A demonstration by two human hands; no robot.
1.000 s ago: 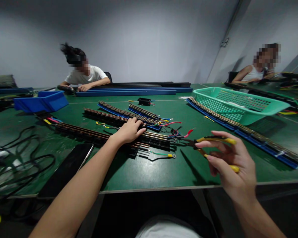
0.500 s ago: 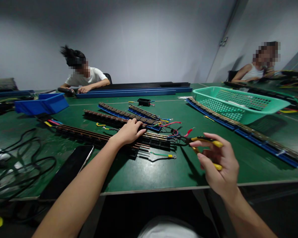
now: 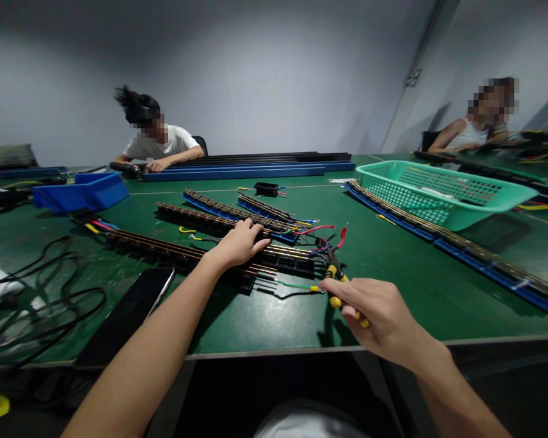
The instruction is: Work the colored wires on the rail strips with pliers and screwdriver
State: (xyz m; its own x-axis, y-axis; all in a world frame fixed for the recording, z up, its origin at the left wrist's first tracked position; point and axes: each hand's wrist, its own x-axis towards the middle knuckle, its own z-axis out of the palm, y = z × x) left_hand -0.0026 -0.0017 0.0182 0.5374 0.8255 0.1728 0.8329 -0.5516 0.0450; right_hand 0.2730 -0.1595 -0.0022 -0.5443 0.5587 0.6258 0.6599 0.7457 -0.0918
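My left hand [image 3: 242, 244] lies over a black strip with metal bars [image 3: 292, 255], gripping it from above against the table. My right hand [image 3: 374, 310] is closed around pliers with yellow-and-black handles [image 3: 333, 272]. The pliers' dark jaws point away from me, at the wires by the strip's right end. A red-sleeved wire [image 3: 342, 236] sticks up beside the jaws; whether they pinch a wire I cannot tell. Just left of my right fingertips, a green wire with a yellow sleeve [image 3: 296, 285] runs from the lower strip [image 3: 173, 250].
Several shorter strips lie behind my left hand, near a small black box [image 3: 265, 189]. A green basket [image 3: 406, 210] and a long blue-backed strip [image 3: 456, 246] are at right. A phone [image 3: 125, 316], cables and a blue bin [image 3: 84, 193] lie left. Two people sit across the table.
My right hand has moved left and turned over, its fingers closing around the pliers' handles. The pliers now angle away from me, and the red-sleeved wire stands more upright. My left hand stays put.
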